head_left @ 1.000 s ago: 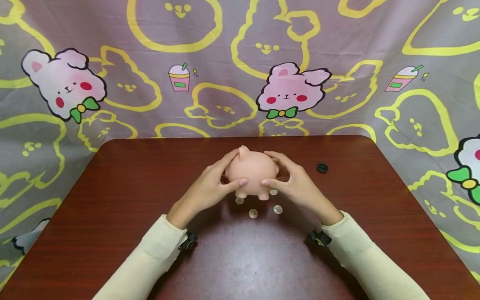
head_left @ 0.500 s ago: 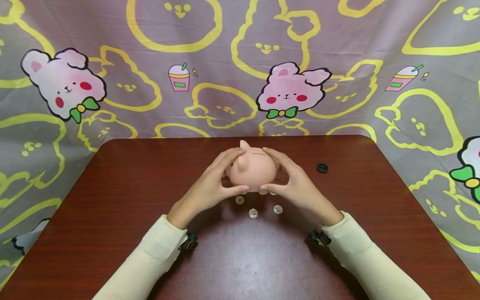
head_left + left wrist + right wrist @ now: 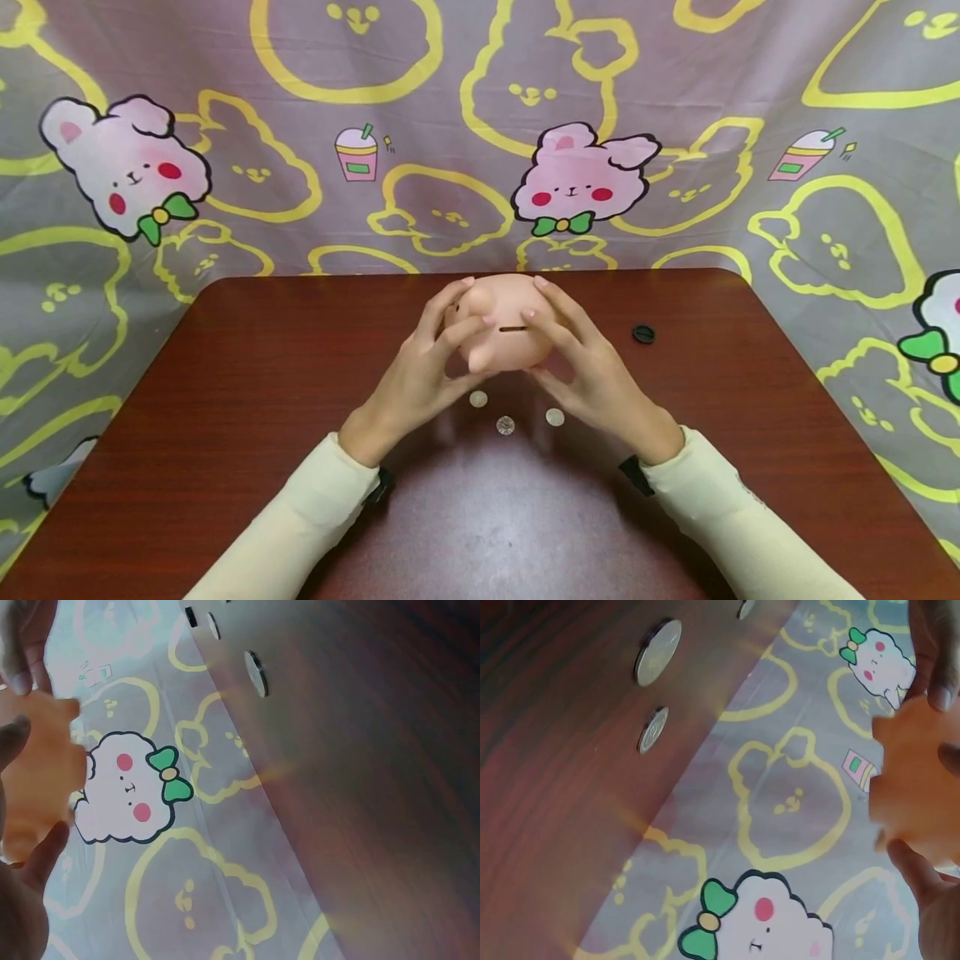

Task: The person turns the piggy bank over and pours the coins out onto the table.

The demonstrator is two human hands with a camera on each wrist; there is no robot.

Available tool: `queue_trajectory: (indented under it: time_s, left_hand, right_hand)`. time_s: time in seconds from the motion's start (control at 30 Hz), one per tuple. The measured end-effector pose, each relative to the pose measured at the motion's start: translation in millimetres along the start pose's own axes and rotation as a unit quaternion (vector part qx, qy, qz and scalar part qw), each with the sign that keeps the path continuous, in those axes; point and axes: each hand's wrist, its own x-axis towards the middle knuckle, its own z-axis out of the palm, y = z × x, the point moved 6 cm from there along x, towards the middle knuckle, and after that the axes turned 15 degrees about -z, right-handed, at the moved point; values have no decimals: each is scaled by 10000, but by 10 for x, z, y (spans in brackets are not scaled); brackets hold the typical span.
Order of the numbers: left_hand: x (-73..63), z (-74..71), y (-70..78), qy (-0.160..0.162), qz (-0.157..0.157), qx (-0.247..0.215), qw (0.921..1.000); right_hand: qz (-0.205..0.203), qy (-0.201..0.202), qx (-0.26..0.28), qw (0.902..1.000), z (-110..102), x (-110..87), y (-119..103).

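A pink piggy bank (image 3: 498, 292) is held up between both hands over the table, its coin slot (image 3: 513, 328) facing me. My left hand (image 3: 412, 362) grips the head end, fingers on top and thumb underneath. On the other end, my right hand (image 3: 596, 367) grips in the same way. Both wrist views show the piggy bank (image 3: 45, 772) side-on with its stubby feet. Below it on the table lie a coin (image 3: 478, 398), a second coin (image 3: 506, 426) and a third coin (image 3: 555, 417).
A round black plug (image 3: 643, 334) lies right of the hands on the brown wooden table (image 3: 285, 333). A cartoon-printed cloth (image 3: 442, 100) hangs behind the table and at its sides.
The piggy bank has tipped toward me and risen a little, so its slot has turned from out of sight to the front. The fingers have shifted over its top. The coins stay put.
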Motion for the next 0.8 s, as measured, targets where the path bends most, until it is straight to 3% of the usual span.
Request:
queue_trajectory:
  time_s: [0.17,0.47,0.63,0.73,0.8]
  left_hand:
    - [-15,-16,36,249,332,217,9989]
    - [-21,14,9,95,210,197,9995]
    - [6,27,-33,-121,-88,-91,9998]
    - [20,41,-81,-360,-496,-564,9965]
    - [22,51,-120,-552,-873,-933,9903]
  right_hand:
    - [-374,93,-313,9988,-18,12,-47]
    - [-284,63,-304,9991,3,-25,-23]
    - [69,7,-35,10000,4,-38,38]
    - [529,-108,299,9981,9,-59,87]
    - [912,-195,559,9941,20,-82,119]
